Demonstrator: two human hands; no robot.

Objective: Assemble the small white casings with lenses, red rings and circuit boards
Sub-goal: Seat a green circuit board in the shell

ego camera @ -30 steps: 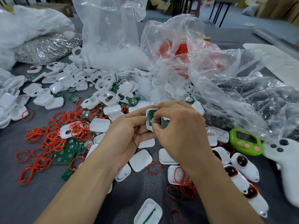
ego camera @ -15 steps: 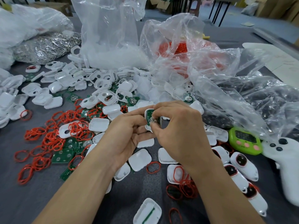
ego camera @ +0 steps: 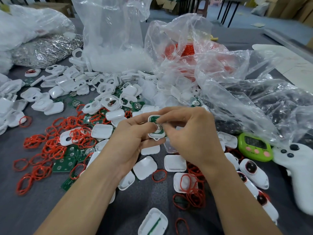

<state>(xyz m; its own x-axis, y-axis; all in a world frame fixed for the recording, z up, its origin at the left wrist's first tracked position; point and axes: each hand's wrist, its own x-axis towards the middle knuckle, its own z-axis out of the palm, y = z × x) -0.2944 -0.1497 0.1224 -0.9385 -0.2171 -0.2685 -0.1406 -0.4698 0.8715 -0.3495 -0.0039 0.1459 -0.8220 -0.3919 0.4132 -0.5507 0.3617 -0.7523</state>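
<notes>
White plastic forms the casing (ego camera: 157, 136) the left hand (ego camera: 132, 143) grips above the table (ego camera: 33, 209), best held level while the right hand (ego camera: 191, 138), pinching the green circuit board (ego camera: 154, 119), seats it squarely.

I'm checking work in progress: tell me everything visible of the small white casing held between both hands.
The small white plastic casing is a glossy rounded-rectangle shell with a small loop tab at its near end, its open side facing the camera. A green circuit board with a round silver disc lies inside. The left hand grips it from the left; the right hand pinches its right edge, fingers hiding that side.
</notes>
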